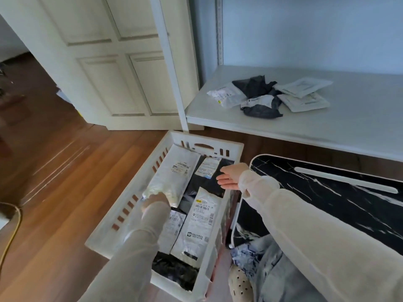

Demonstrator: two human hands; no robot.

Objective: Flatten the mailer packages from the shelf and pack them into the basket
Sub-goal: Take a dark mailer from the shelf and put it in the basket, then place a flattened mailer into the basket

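A white slotted basket (pixel 122 216) stands on the wood floor and holds several flat mailers, white and black. My left hand (pixel 156 202) rests on the near end of a long white mailer (pixel 172 173) lying along the basket's left side; the sleeve covers most of the hand. My right hand (pixel 229 176) hovers open, palm up, over the basket's right rim above a black mailer (pixel 202 186) with a white label. On the shelf (pixel 359 118) lie several more mailers (pixel 261 97), some white, some dark and crumpled.
A black marbled table top (pixel 327 192) with a white rim stands right of the basket. A white door (pixel 113 68) and a shelf post (pixel 174 83) rise behind. A yellow cable (pixel 13 234) runs on the floor at left. My shoe (pixel 241 284) is near the basket.
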